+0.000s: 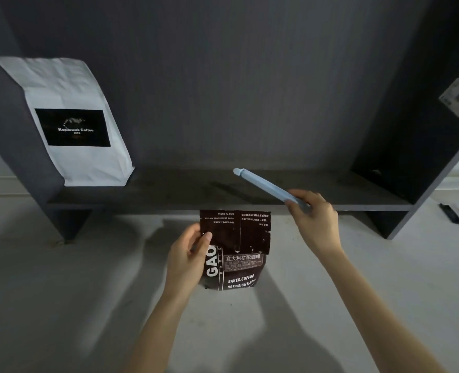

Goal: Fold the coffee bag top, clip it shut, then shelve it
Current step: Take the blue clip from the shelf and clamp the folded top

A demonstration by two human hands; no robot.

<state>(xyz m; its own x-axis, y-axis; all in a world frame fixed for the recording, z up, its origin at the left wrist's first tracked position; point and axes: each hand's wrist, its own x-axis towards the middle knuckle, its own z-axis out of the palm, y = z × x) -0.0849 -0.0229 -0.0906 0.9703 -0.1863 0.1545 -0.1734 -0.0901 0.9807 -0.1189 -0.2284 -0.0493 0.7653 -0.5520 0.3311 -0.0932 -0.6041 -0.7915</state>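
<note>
Fingers (205,238) of the left hand (188,261) pinch the folded flap of the brown coffee bag (236,251) on the tabletop (61,292); the right hand (314,214) grips a blue sealing clip (263,185) above the shelf (169,195). Sliding it squarely across the crease should seal best.

Coffee bag (236,251) on the surface (61,292) at six o'clock, just before the shelf (223,195), left hand (188,257) at its nine o'clock edge, clip (266,187) in right hand (314,214) at two o'clock, second bag (72,122) upright on the shelf at ten o'clock.
</note>
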